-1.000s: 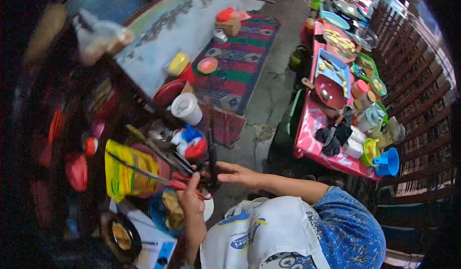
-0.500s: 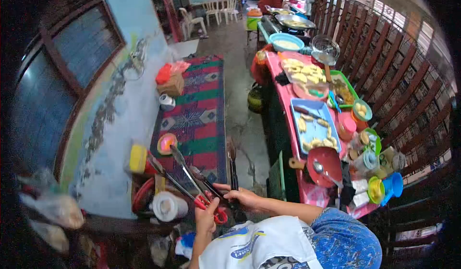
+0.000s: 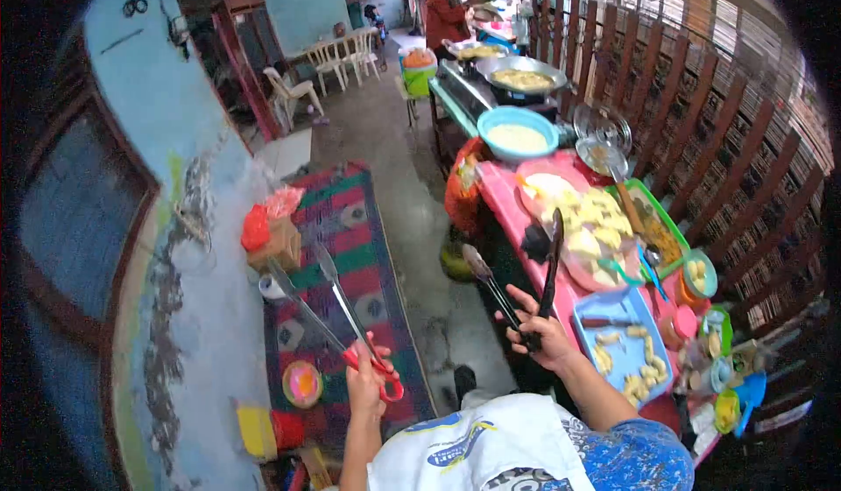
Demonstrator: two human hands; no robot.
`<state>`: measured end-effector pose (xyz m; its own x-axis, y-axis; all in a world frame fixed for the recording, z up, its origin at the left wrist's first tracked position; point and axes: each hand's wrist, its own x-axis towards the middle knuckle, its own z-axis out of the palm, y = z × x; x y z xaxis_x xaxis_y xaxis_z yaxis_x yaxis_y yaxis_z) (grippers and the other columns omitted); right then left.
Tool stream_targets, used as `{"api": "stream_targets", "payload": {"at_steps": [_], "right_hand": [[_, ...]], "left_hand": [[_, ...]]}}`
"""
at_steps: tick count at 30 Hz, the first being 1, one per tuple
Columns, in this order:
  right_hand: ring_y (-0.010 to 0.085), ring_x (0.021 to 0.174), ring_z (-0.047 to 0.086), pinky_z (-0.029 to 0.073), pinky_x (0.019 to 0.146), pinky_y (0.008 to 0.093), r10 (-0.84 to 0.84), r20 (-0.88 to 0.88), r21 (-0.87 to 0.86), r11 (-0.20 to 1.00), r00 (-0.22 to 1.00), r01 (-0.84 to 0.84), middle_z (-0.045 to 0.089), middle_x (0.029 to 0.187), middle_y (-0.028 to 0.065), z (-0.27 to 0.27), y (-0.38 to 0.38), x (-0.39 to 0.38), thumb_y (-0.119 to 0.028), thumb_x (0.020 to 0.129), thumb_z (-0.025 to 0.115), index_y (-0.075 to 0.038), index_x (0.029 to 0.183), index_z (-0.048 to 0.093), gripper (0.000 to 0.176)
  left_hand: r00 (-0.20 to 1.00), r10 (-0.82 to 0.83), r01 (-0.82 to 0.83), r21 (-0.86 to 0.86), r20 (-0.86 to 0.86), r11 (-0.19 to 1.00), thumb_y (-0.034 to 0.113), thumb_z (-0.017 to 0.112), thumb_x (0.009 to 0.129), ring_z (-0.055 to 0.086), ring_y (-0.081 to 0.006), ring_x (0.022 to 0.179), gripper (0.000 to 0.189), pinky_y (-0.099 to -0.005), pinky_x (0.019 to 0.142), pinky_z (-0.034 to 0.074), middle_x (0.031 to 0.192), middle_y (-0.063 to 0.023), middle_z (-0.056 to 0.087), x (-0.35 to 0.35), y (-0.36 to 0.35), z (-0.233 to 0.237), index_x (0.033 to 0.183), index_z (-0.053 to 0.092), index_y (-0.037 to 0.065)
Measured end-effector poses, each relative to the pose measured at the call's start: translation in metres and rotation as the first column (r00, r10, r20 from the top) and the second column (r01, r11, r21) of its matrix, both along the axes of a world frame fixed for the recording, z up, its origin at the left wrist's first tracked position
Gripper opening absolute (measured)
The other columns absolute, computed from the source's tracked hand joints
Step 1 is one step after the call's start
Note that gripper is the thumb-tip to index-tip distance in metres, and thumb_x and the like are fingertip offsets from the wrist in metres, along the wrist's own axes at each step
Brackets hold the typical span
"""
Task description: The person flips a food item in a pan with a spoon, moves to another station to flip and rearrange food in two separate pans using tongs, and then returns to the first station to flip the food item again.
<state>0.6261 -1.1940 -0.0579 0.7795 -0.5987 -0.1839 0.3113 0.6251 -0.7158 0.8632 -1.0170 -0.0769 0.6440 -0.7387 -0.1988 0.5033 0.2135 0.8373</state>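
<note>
My left hand (image 3: pixel 366 388) is closed around the red handles of silver tongs (image 3: pixel 340 309). The two metal arms stand apart and point forward over the patterned rug. My right hand (image 3: pixel 545 344) grips black-handled tongs (image 3: pixel 552 276) near their joined end. Those arms are spread wide, one toward the floor and the other in front of the pink table. Nothing is between the tips of either pair. Just right of my right hand lies a blue tray (image 3: pixel 625 364) with peeled bananas and a dark-handled knife. Beyond it, pale yellow pieces (image 3: pixel 585 215) lie on a pink sheet.
A light blue bowl (image 3: pixel 550 132) of pale batter stands farther up the table. Behind it, a wide pan (image 3: pixel 554 80) holds frying food. A person in red (image 3: pixel 445 20) stands at the back. The patterned rug (image 3: pixel 378 254) lies left; a slatted fence (image 3: pixel 683 114) runs right.
My hands, close together before, have moved apart. The black-handled tongs have swung up and right, and their arms have spread. The view has moved forward and tilted up.
</note>
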Motion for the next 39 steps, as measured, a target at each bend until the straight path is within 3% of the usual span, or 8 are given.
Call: {"api": "stream_targets", "payload": {"at_steps": [5, 9, 15, 22, 25, 31, 34, 39], "right_hand": [[0.0103, 0.055, 0.042, 0.035, 0.043, 0.0216, -0.033, -0.019, 0.005, 0.999, 0.999, 0.033, 0.054, 0.096, 0.0073, 0.021, -0.118, 0.101, -0.040, 0.089, 0.046, -0.015, 0.137, 0.025, 0.058], [0.0091, 0.051, 0.038, 0.031, 0.040, 0.0209, 0.034, -0.057, 0.034, 0.999, 0.998, -0.033, 0.053, 0.090, 0.0061, 0.032, -0.205, 0.195, -0.082, 0.068, 0.025, -0.007, 0.132, 0.031, 0.098], [0.0096, 0.044, 0.039, 0.028, 0.039, 0.0225, 0.040, 0.073, 0.052, 0.998, 0.997, -0.043, 0.055, 0.082, 0.0055, 0.023, -0.341, 0.327, -0.082, 0.069, 0.026, -0.005, 0.097, 0.054, 0.087], [0.0131, 0.053, 0.044, 0.033, 0.045, 0.0249, -0.323, -0.032, 0.000, 0.946, 0.946, 0.323, 0.054, 0.081, 0.0066, 0.067, -0.474, 0.391, -0.065, 0.079, 0.043, -0.014, 0.102, 0.052, 0.057], [0.0105, 0.052, 0.044, 0.032, 0.043, 0.0230, -0.611, -0.259, -0.263, 0.790, 0.748, 0.554, 0.053, 0.077, 0.0047, 0.097, -0.531, 0.387, -0.058, 0.079, 0.051, -0.015, 0.101, 0.053, 0.049], [0.0170, 0.080, 0.058, 0.045, 0.071, 0.0276, -0.932, -0.296, -0.940, 0.323, 0.211, 0.109, 0.063, 0.088, 0.0078, 0.124, -0.691, 0.374, -0.038, 0.068, 0.072, -0.005, 0.114, 0.056, 0.059], [0.0280, 0.090, 0.061, 0.046, 0.080, 0.0364, -0.948, -0.285, -0.898, 0.316, -0.144, -0.305, 0.064, 0.097, 0.0152, 0.130, -0.776, 0.384, -0.053, 0.065, 0.067, -0.010, 0.114, 0.057, 0.066], [0.0289, 0.087, 0.061, 0.048, 0.073, 0.0397, -0.873, -0.408, -0.715, 0.488, -0.268, -0.501, 0.065, 0.093, 0.0121, 0.143, -0.897, 0.448, -0.053, 0.066, 0.064, -0.017, 0.103, 0.063, 0.052]], "left_hand": [[0.990, -0.059, 0.055, -0.039, -0.126, 0.998, 0.065, 0.024, 0.085, 0.046, -0.0155, 0.053, 0.067, -0.0309, 0.045, 0.040, 0.076, -0.0061, 0.052, 0.105, -0.097, 0.013, 0.113, 0.047, 0.010], [0.991, 0.094, -0.092, 0.028, -0.091, 0.995, 0.068, 0.021, 0.083, 0.045, -0.0151, 0.048, 0.072, -0.0300, 0.042, 0.039, 0.074, -0.0061, 0.051, 0.186, -0.150, 0.005, 0.116, 0.045, 0.009], [0.975, 0.213, -0.209, 0.072, -0.057, 0.975, 0.064, 0.022, 0.086, 0.045, -0.0123, 0.045, 0.066, -0.0274, 0.039, 0.039, 0.072, -0.0041, 0.050, 0.347, -0.251, -0.027, 0.122, 0.042, 0.012], [0.995, 0.068, -0.067, -0.008, 0.067, 0.998, 0.058, 0.033, 0.088, 0.047, -0.0115, 0.047, 0.060, -0.0262, 0.038, 0.042, 0.077, -0.0032, 0.056, 0.502, -0.433, -0.006, 0.120, 0.042, 0.008], [0.991, -0.064, 0.071, -0.058, 0.115, 0.996, 0.056, 0.037, 0.087, 0.050, -0.0106, 0.050, 0.058, -0.0245, 0.040, 0.042, 0.076, -0.0030, 0.058, 0.535, -0.521, 0.021, 0.120, 0.042, 0.008], [0.954, -0.292, 0.298, -0.111, 0.066, 0.948, 0.046, 0.043, 0.090, 0.054, -0.0095, 0.062, 0.047, -0.0224, 0.046, 0.045, 0.096, -0.0044, 0.059, 0.610, -0.680, 0.004, 0.116, 0.045, 0.007], [0.957, -0.269, 0.275, -0.046, 0.111, 0.960, 0.045, 0.043, 0.090, 0.054, -0.0090, 0.065, 0.045, -0.0220, 0.048, 0.045, 0.097, -0.0045, 0.059, 0.636, -0.752, 0.012, 0.113, 0.046, 0.006], [0.932, -0.234, 0.234, 0.034, 0.278, 0.972, 0.040, 0.044, 0.091, 0.053, -0.0079, 0.064, 0.040, -0.0213, 0.049, 0.045, 0.097, -0.0042, 0.059, 0.686, -0.847, 0.035, 0.112, 0.045, 0.006]]}}
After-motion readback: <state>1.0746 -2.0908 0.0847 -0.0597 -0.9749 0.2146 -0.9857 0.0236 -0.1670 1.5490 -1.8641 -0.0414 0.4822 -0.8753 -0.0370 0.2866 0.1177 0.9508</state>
